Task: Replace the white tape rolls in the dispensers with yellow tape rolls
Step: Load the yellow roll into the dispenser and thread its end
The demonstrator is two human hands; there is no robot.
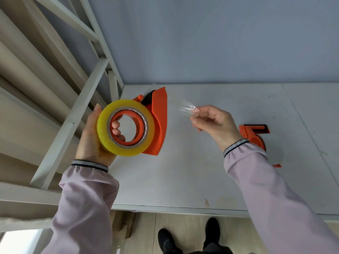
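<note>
My left hand [91, 140] holds an orange tape dispenser [159, 118] up above the table, fingers showing through its hub. A yellow tape roll [126, 127] sits on that dispenser's orange core. My right hand [214, 121] pinches the clear, crumpled free end of the tape [187, 109], drawn out to the right of the dispenser. A second orange dispenser [255, 132] lies on the table at the right, partly hidden behind my right wrist, with a pale white roll [275, 149] on it.
The white table [183, 171] meets a blue-grey wall at the back. A white metal frame [77, 107] stands at the left beside beige curtains. My black shoes [168, 241] show on the wooden floor below the table's front edge.
</note>
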